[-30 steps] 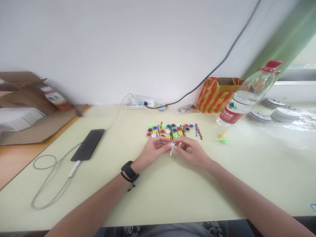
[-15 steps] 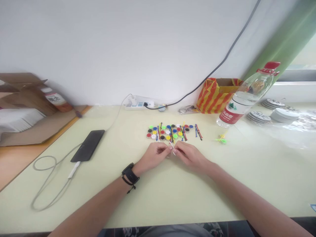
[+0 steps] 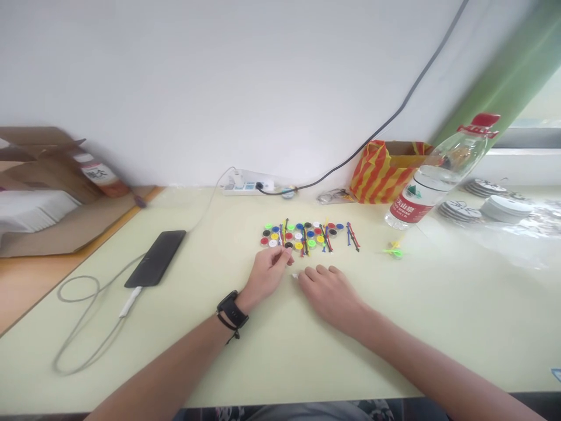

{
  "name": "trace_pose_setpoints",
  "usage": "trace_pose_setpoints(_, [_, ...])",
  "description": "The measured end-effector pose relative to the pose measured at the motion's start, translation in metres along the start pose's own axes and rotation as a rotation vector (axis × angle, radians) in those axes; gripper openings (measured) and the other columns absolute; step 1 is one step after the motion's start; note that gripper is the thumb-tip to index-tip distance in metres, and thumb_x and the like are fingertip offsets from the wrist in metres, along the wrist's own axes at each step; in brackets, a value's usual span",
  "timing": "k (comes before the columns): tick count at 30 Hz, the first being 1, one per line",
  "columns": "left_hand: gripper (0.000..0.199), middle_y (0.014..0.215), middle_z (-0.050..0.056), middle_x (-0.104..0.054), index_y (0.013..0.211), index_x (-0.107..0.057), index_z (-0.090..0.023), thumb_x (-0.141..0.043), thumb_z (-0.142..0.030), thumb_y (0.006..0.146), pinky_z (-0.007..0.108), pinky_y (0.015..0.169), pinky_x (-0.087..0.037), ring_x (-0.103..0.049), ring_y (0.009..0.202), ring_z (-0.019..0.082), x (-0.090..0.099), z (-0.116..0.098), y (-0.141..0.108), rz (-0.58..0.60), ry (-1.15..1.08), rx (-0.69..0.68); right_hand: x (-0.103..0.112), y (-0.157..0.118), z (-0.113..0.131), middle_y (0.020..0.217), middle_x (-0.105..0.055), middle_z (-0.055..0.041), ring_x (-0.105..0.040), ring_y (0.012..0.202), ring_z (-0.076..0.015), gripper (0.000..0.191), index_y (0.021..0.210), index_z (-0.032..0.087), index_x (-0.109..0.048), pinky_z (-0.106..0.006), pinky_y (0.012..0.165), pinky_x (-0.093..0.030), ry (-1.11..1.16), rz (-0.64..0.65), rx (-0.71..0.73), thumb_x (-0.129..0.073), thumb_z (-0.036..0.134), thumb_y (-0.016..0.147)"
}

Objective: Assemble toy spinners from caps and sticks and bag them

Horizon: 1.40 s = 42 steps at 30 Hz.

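Observation:
My left hand (image 3: 268, 270), wearing a black watch (image 3: 232, 309), is closed in a pinch just in front of the coloured discs; anything between its fingertips is too small to make out. Lower and to its right, my right hand (image 3: 328, 292) is palm down close to the table, fingers curled. A small white plastic piece (image 3: 295, 276) sticks out at its fingertips, the rest hidden. Beyond both hands lie rows of small round discs (image 3: 298, 236) in several colours. Thin plastic arrows (image 3: 305, 241) lie across and among them, with more blue and red arrows (image 3: 353, 237) to the right.
A yellow-green spinner-like piece (image 3: 395, 251) lies right of the arrows. Behind it stand a water bottle (image 3: 412, 202) and a striped bag (image 3: 372, 175). A phone (image 3: 155, 258) with a cable lies left. A power strip (image 3: 245, 186) sits against the wall; stacked round discs (image 3: 506, 207) are far right.
My hands, together on a thin white piece before, have parted. The right moved down and turned palm down with a white piece; the left shifted slightly left and up.

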<state>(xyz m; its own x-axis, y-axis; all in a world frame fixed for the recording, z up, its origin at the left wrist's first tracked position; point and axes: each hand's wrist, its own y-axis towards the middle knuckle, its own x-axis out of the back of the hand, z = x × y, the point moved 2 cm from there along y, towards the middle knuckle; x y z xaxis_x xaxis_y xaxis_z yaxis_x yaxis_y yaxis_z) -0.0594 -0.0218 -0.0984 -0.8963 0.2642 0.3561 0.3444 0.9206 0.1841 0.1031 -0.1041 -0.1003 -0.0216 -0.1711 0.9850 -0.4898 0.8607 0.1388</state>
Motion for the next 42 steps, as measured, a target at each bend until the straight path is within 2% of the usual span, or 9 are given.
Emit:
trace_pose_setpoints(6, [0.04, 0.07, 0.001, -0.064, 0.073, -0.068, -0.017, -0.054, -0.046, 0.097, 0.025, 0.059, -0.038, -0.051, 0.062, 0.014, 0.001, 0.002, 0.0, 0.002, 0.007, 0.031, -0.004, -0.022, -0.022, 0.095, -0.067, -0.0086, -0.059, 0.081, -0.023, 0.016, 0.102, 0.02, -0.06, -0.036, 0.065, -0.032, -0.067, 0.046, -0.148, -0.049, 0.01, 0.096])
trace_pose_setpoints(13, [0.04, 0.064, -0.001, -0.055, 0.073, -0.066, -0.016, -0.054, -0.045, 0.097, 0.025, 0.055, -0.031, -0.043, 0.058, 0.012, -0.003, 0.002, -0.001, 0.022, 0.046, 0.032, -0.013, -0.073, -0.117, 0.097, -0.066, -0.0091, -0.064, 0.086, -0.0244, 0.018, 0.102, 0.018, -0.06, -0.031, 0.059, -0.033, -0.236, 0.232, -0.542, -0.045, 0.009, 0.096])
trace_pose_setpoints(17, [0.04, 0.068, 0.0, -0.06, 0.073, -0.066, -0.016, -0.055, -0.047, 0.096, 0.025, 0.056, -0.033, -0.047, 0.06, 0.013, -0.004, 0.004, 0.0, 0.026, 0.047, 0.029, -0.016, -0.08, -0.147, 0.096, -0.065, -0.0069, -0.066, 0.079, -0.0206, 0.017, 0.099, 0.02, -0.06, -0.027, 0.055, -0.029, -0.218, 0.238, -0.629, -0.043, 0.016, 0.102])
trace_pose_setpoints(24, [0.039, 0.068, 0.001, -0.062, 0.072, -0.065, -0.016, -0.056, -0.046, 0.096, 0.025, 0.057, -0.037, -0.051, 0.062, 0.013, -0.007, 0.003, -0.002, 0.047, 0.044, 0.003, -0.02, -0.087, -0.154, 0.091, -0.068, -0.0038, -0.064, 0.073, -0.0177, 0.027, 0.089, 0.02, -0.06, -0.028, 0.052, -0.022, -0.192, 0.03, -0.748, -0.046, 0.039, 0.104])
trace_pose_setpoints(27, [0.039, 0.068, 0.001, -0.064, 0.072, -0.068, -0.016, -0.057, -0.045, 0.095, 0.025, 0.057, -0.038, -0.053, 0.062, 0.014, -0.009, 0.0, -0.003, 0.086, 0.074, -0.015, -0.009, -0.081, -0.153, 0.086, -0.069, -0.0037, -0.061, 0.069, -0.0176, 0.029, 0.085, 0.02, -0.061, -0.029, 0.053, -0.023, -0.178, -0.095, -0.786, -0.051, 0.043, 0.1])
trace_pose_setpoints(30, [0.04, 0.067, 0.001, -0.065, 0.072, -0.069, -0.016, -0.057, -0.046, 0.095, 0.025, 0.055, -0.036, -0.053, 0.06, 0.014, -0.009, -0.001, -0.004, 0.111, 0.099, -0.007, 0.011, -0.056, -0.149, 0.088, -0.07, -0.004, -0.059, 0.067, -0.0172, 0.027, 0.084, 0.021, -0.063, -0.029, 0.054, -0.024, -0.105, -0.161, -0.769, -0.05, 0.04, 0.099])
trace_pose_setpoints(35, [0.041, 0.067, 0.001, -0.065, 0.071, -0.07, -0.015, -0.057, -0.045, 0.096, 0.025, 0.055, -0.035, -0.051, 0.06, 0.013, -0.007, -0.003, -0.005, 0.117, 0.119, -0.016, 0.024, 0.001, -0.146, 0.089, -0.072, -0.0051, -0.062, 0.076, -0.022, 0.02, 0.086, 0.024, -0.068, -0.03, 0.059, -0.032, 0.102, -0.015, -0.758, -0.054, 0.036, 0.094])
trace_pose_setpoints(38, [0.04, 0.067, 0.001, -0.065, 0.072, -0.07, -0.016, -0.056, -0.045, 0.096, 0.024, 0.054, -0.034, -0.049, 0.058, 0.012, -0.007, -0.004, -0.006, 0.128, 0.138, -0.022, 0.011, 0.018, -0.145, 0.094, -0.072, -0.0096, -0.065, 0.085, -0.0262, 0.018, 0.088, 0.021, -0.069, -0.031, 0.063, -0.036, 0.1, 0.083, -0.807, -0.055, 0.032, 0.093])
trace_pose_setpoints(42, [0.041, 0.066, 0.0, -0.064, 0.073, -0.07, -0.016, -0.054, -0.045, 0.097, 0.024, 0.053, -0.034, -0.047, 0.057, 0.012, -0.008, -0.004, -0.007, 0.157, 0.156, -0.042, -0.01, 0.019, -0.14, 0.1, -0.072, -0.0145, -0.067, 0.089, -0.0304, 0.023, 0.094, 0.018, -0.068, -0.034, 0.067, -0.041, 0.074, 0.147, -0.827, -0.051, 0.034, 0.094])
